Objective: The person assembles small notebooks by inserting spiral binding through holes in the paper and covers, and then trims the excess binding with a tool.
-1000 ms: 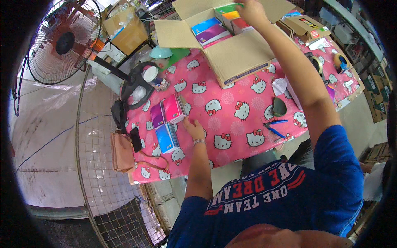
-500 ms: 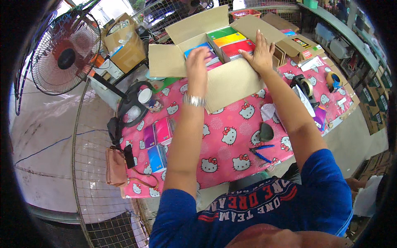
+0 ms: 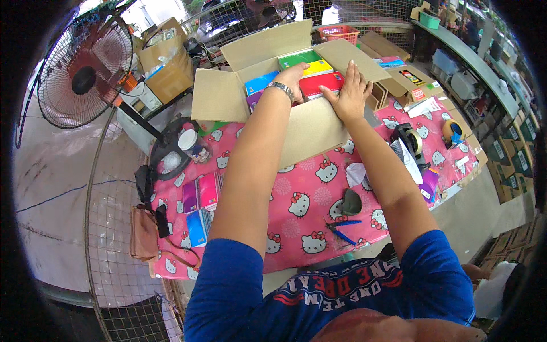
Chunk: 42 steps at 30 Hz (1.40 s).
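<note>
An open cardboard box (image 3: pixel 307 137) stands on the table, filled with spiral notebooks in rows. Inside it I see a green notebook (image 3: pixel 299 58), a yellow notebook (image 3: pixel 318 68), a red notebook (image 3: pixel 322 84) and a blue notebook (image 3: pixel 261 83). My left hand (image 3: pixel 292 81), with a metal watch on its wrist, reaches in between the blue and red notebooks. Its fingers are apart, though some tips are hidden among the stacks. My right hand (image 3: pixel 348 98) lies open, fingers spread, at the box's right front corner, its thumb by the red notebook.
Left on the pink patterned tablecloth (image 3: pixel 299 205) lie a pink notebook (image 3: pixel 209 190), a blue notebook (image 3: pixel 198 228) and a lidded tub (image 3: pixel 191 142). Blue-handled pliers (image 3: pixel 343 231) lie near the front edge. A tape dispenser (image 3: pixel 411 139) sits right; a fan (image 3: pixel 84 80) stands left.
My left hand has moved right and down into the box, from above the blue notebooks to beside the red one. My right hand stays at the right corner. The view has shifted slightly.
</note>
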### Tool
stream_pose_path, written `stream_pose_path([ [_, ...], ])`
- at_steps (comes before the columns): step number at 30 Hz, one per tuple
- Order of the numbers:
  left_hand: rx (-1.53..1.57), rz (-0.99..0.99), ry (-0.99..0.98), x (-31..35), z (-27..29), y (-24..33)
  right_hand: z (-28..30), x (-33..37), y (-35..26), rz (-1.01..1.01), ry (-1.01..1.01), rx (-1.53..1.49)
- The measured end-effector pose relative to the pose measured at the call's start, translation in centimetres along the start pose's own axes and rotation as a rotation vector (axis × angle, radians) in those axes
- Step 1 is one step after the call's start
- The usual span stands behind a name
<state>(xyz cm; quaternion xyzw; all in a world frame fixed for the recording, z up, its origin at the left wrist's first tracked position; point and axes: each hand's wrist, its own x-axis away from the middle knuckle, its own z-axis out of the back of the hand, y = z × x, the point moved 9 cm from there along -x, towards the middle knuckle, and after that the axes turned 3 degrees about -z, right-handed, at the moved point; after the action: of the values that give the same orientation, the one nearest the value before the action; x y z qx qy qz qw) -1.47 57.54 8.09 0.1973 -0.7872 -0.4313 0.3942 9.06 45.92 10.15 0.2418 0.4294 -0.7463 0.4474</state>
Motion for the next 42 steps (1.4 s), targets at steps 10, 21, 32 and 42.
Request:
stream_pose_path([
  [10,-0.116,-0.021,0.044,0.0,-1.4,3.7,-0.5,-0.1,-0.1,-0.004,0.016,0.012],
  [21,0.072,-0.071,0.115,2.4,0.9,2.7,-0.7,-0.1,0.1,-0.005,-0.005,0.042],
  [32,-0.029,-0.245,0.14,-1.4,2.8,0.0,-0.4,-0.1,0.1,0.005,0.013,0.067],
  [42,0.034,-0.166,0.187,-0.1,3.6,-0.6,-0.4,0.0,0.0,0.007,-0.004,0.07],
])
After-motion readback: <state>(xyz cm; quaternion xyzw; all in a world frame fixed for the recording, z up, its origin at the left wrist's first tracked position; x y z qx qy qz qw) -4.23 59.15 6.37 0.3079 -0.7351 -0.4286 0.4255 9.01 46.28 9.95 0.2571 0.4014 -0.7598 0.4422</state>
